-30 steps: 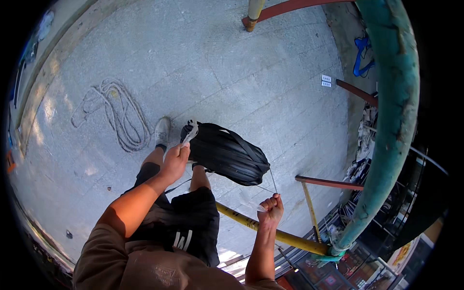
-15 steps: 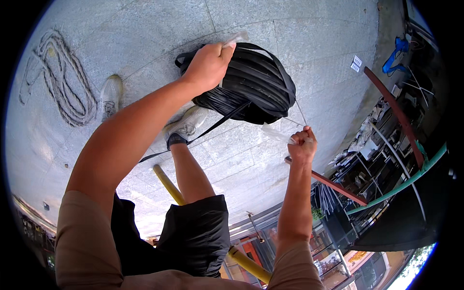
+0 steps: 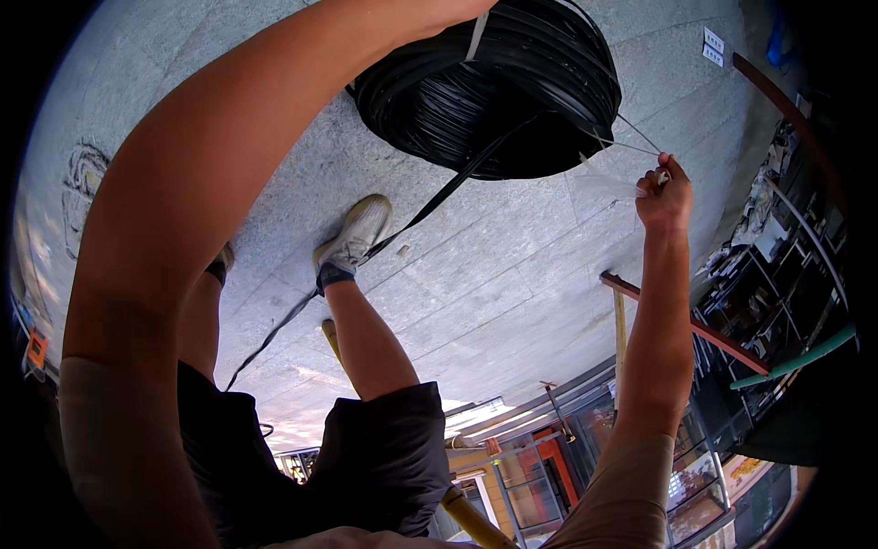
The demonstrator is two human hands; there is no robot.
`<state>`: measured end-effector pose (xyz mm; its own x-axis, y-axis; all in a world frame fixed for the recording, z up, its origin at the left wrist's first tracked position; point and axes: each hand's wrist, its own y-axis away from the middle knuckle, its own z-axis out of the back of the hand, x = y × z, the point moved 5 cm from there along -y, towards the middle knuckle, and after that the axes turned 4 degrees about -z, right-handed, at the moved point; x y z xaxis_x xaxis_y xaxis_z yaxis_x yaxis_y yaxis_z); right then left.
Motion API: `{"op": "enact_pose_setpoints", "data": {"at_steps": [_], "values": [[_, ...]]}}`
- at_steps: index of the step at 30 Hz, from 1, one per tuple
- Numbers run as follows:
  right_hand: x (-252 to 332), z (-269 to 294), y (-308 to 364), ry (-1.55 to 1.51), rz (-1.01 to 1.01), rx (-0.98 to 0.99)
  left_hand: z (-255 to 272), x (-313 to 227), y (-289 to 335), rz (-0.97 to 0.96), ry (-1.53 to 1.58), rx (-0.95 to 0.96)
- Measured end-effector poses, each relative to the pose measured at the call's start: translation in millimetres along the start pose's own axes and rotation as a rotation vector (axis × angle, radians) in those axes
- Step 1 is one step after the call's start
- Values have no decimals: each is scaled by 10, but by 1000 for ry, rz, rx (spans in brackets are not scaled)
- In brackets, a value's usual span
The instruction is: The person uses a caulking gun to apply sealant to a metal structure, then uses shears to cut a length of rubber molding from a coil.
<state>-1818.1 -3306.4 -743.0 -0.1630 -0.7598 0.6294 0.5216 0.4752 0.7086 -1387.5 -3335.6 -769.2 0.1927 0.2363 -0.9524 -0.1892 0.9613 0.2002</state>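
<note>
A large black cable coil (image 3: 567, 55) rests on the grey paved floor, its hollow middle turned partly toward me. My left hand (image 3: 457, 9) is at the coil's far side, and its fingers are cut off by the upper edge. To the right of the coil, my right hand (image 3: 666, 197) is closed on a thin cord (image 3: 631, 146) drawn out taut from the coil in two strands. Clear plastic film (image 3: 604, 183) trails between that fist and the coil. A pale band (image 3: 476, 37) crosses the coil. From its middle, a loose black cable end (image 3: 448, 190) runs past my shoe (image 3: 358, 227).
A grey rope (image 3: 84, 174) lies at the far left. Red-brown bars (image 3: 732, 348), a green tube (image 3: 796, 355) and piled scrap line the right side. White printed cards (image 3: 713, 46) lie near another bar. A yellow pole (image 3: 471, 520) is behind my legs.
My left arm has reached farther forward, taking the hand to the upper edge. My right hand has moved right and up with the cord. The coil has turned, showing more of its hollow.
</note>
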Motion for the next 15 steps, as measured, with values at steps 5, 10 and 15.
{"op": "enact_pose_setpoints", "data": {"at_steps": [5, 10, 15], "values": [[-88, 347, -661, 332, 97, 6, -346, 733, -485, 391, 203, -11], [-592, 295, -1066, 771, 85, -26, -118, 2237, -553, 627, 69, -93], [-712, 649, -1208, 1307, 223, -223, -197, 2166, -157, 714, 115, 87]]}}
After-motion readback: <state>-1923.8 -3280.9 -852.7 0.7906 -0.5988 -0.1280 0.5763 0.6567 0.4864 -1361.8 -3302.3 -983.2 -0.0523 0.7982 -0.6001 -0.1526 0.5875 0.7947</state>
